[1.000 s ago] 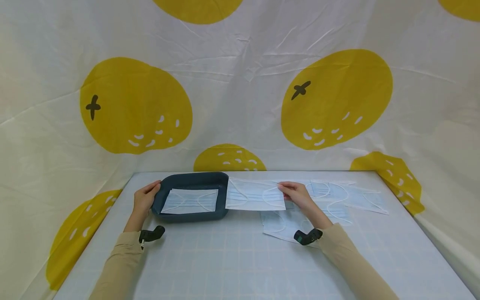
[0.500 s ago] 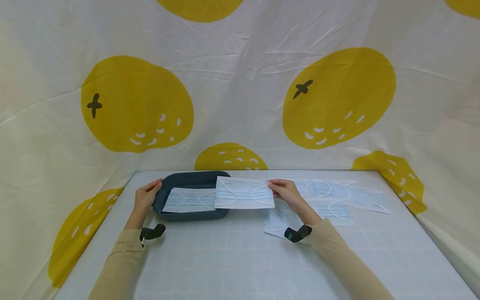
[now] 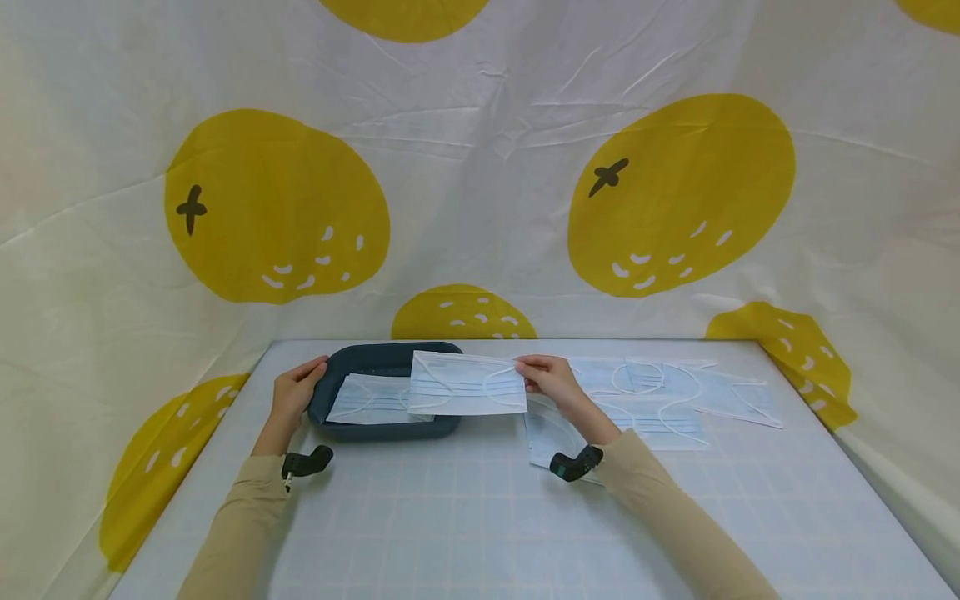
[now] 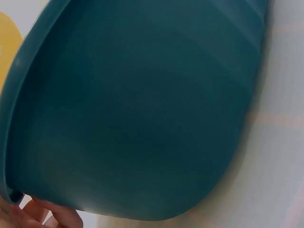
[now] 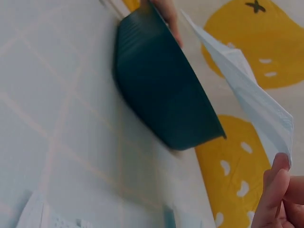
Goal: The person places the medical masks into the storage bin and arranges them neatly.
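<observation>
My left hand (image 3: 295, 395) grips the left rim of a dark blue-green tray (image 3: 386, 431). Inside the tray lies a pale blue face mask (image 3: 367, 400) with white ear loops. Between the thumb and fingers of my right hand (image 3: 551, 383), another face mask (image 3: 465, 385) is pinched by its right edge. That mask spans the right part of the tray and covers some of the mask lying inside. In the right wrist view the held mask (image 5: 254, 97) is above the tray's rim, apart from it. The left wrist view is mostly the tray's outer wall (image 4: 133, 109).
To the right, several more face masks (image 3: 738, 400) lie spread and overlapping on the table (image 3: 450, 517), partly behind my right hand and forearm. A pale curtain (image 3: 480, 208) with yellow fruit prints hangs behind the table's far edge.
My right hand has carried its mask leftward, from beside the tray's right end to over its right half. My left hand has kept its grip on the rim.
</observation>
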### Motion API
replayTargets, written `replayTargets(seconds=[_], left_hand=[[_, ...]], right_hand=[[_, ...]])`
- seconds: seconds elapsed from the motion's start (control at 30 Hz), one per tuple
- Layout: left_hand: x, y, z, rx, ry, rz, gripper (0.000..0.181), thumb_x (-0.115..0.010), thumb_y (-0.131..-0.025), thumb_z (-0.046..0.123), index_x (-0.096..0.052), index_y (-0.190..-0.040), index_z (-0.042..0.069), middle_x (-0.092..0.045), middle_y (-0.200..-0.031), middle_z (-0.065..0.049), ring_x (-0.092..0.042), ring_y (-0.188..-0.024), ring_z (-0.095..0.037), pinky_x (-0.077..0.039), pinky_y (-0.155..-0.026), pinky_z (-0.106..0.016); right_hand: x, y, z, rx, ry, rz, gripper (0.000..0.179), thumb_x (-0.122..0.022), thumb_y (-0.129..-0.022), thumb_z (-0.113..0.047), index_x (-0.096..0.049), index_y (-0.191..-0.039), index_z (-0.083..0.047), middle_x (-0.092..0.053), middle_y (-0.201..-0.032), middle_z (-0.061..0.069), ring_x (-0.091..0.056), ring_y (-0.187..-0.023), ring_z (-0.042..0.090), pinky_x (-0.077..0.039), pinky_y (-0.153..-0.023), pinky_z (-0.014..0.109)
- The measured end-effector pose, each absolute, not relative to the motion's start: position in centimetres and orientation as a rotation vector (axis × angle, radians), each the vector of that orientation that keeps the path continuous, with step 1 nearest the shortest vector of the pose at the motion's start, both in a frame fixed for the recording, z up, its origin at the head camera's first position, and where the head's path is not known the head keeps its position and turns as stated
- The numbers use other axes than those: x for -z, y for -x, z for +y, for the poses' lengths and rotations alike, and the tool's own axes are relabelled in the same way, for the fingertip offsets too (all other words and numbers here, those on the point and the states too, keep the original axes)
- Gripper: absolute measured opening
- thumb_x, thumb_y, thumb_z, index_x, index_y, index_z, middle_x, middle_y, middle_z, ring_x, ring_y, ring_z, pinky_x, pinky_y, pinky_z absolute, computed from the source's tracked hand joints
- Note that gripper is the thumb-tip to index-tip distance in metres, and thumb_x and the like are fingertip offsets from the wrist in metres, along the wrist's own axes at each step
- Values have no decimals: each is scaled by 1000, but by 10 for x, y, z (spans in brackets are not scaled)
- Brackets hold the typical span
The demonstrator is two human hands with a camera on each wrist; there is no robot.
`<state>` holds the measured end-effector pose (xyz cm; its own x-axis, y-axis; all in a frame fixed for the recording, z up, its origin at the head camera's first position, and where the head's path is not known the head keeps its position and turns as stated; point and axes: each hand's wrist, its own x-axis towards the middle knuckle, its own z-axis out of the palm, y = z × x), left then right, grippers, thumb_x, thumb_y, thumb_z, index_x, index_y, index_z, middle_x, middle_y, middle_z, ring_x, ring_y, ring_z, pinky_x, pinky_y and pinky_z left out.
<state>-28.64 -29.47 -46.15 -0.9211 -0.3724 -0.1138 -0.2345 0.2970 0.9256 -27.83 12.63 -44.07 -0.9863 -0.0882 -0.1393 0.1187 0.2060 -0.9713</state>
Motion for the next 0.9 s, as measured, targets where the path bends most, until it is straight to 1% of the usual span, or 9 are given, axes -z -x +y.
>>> replayTargets(seconds=[0.1, 0.23, 0.4, 0.6, 0.9], left_hand=[[462, 286, -295, 1699, -567, -2424, 44, -52, -99, 30, -53, -137, 7, -48, -145, -12, -39, -139, -25, -34, -114, -39], [462, 286, -294, 1696, -557, -2420, 44, -52, -99, 30, -53, -137, 7, -48, -144, -12, -40, -139, -26, -34, -114, -39], [462, 286, -294, 1698, -555, -2416, 45, -51, -99, 30, -52, -137, 7, -48, -145, -12, -39, -139, -26, -34, -114, -39], [462, 285, -296, 1701, -548, -2417, 45, -51, -99, 30, -52, -137, 7, -48, -145, -12, -39, -139, -26, -34, -114, -40], [463, 285, -296, 1702, -532, -2408, 45, -52, -99, 30, -53, -137, 6, -49, -144, -12, -39, -139, -26, -34, -114, -40]], right_hand=[[441, 282, 116, 1889, -48, 2284, 34, -65, -92, -23, -66, -120, -3, -66, -89, 2, -54, -64, 7, -50, -61, 14], [440, 287, 103, 1876, -58, 2268, 34, -64, -93, -20, -65, -122, -1, -64, -83, 2, -53, -63, 8, -50, -61, 13], [436, 287, 89, 1872, -40, 2248, 34, -64, -93, -20, -65, -122, -2, -65, -85, 2, -54, -64, 9, -51, -61, 13], [430, 288, 73, 1894, -12, 2231, 31, -64, -92, -18, -67, -119, -1, -64, -77, -1, -55, -60, 7, -51, -59, 13], [428, 293, 52, 1906, -4, 2218, 28, -65, -92, -17, -69, -116, -3, -68, -81, 2, -57, -60, 7, -52, -59, 14]])
